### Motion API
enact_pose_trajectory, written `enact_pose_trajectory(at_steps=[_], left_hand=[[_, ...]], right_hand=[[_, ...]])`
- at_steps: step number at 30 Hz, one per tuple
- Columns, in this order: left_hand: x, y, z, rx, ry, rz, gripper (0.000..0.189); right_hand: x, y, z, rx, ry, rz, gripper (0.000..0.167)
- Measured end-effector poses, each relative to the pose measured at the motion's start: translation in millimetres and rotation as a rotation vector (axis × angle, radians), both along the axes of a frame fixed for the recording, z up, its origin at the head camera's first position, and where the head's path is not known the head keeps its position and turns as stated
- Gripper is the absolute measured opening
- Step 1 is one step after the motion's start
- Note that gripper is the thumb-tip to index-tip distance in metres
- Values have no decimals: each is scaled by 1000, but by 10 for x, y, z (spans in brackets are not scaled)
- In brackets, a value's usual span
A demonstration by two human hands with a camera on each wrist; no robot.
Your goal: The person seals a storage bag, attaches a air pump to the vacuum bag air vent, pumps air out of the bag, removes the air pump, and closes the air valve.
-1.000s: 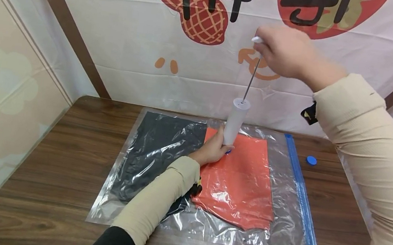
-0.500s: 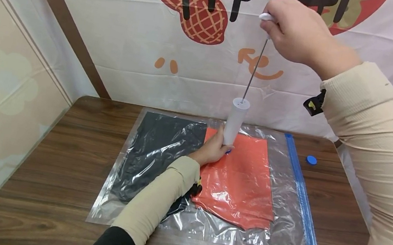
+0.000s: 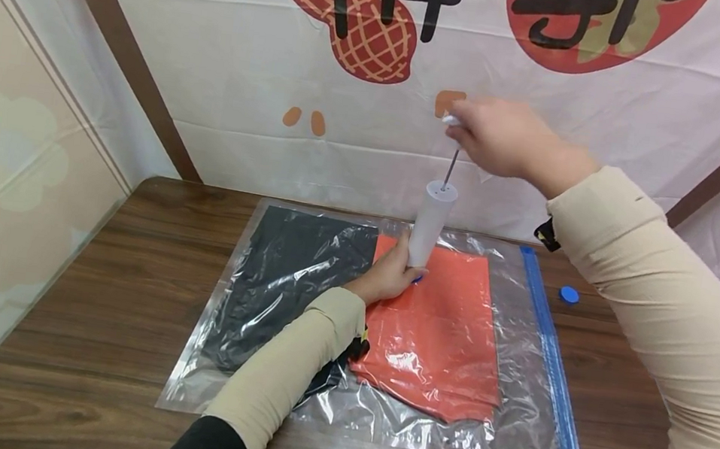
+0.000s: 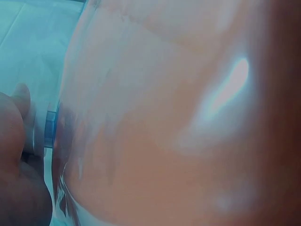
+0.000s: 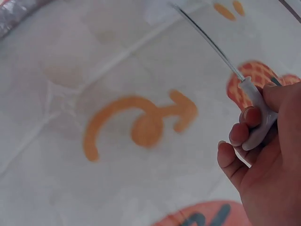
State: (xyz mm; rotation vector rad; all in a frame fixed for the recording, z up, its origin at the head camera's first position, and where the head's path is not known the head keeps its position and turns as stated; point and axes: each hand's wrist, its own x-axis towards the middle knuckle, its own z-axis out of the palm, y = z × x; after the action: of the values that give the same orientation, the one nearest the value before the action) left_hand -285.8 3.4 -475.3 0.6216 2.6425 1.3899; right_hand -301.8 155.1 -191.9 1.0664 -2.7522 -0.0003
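Note:
A white hand pump (image 3: 432, 223) stands slightly tilted on a clear vacuum storage bag (image 3: 524, 398). My left hand (image 3: 389, 272) grips the pump's lower end, at the bag's blue valve (image 4: 51, 129). Above it, my right hand (image 3: 504, 139) holds the pump's white handle (image 5: 258, 115), fingers curled round it. A thin metal rod (image 5: 209, 41) runs from the handle into the pump's top, with a short length showing. Inside the bag lie a folded black cloth item (image 3: 299, 270) and a folded orange-red one (image 3: 434, 333), side by side under the plastic.
A blue round cap (image 3: 568, 294) lies on the wooden table (image 3: 74, 323) to the right of the bag. A blue zip strip (image 3: 550, 359) runs along the bag's right edge. Behind the table hangs a printed white cloth (image 3: 235, 87).
My right hand first rose with the pump handle, drawing out more rod, then came down well below its starting height. My left hand and the bag have stayed in place.

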Motion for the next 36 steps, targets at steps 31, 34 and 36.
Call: enact_pose_trajectory(at_steps=[31, 34, 36], left_hand=[[20, 0, -28, -2, 2, -8, 74], [11, 3, -19, -2, 9, -2, 77], [3, 6, -13, -2, 13, 1, 78]], right_hand=[[-20, 26, -138, -8, -98, 11, 15], [12, 34, 104, -63, -64, 4, 16], [36, 49, 246, -89, -8, -10, 17]])
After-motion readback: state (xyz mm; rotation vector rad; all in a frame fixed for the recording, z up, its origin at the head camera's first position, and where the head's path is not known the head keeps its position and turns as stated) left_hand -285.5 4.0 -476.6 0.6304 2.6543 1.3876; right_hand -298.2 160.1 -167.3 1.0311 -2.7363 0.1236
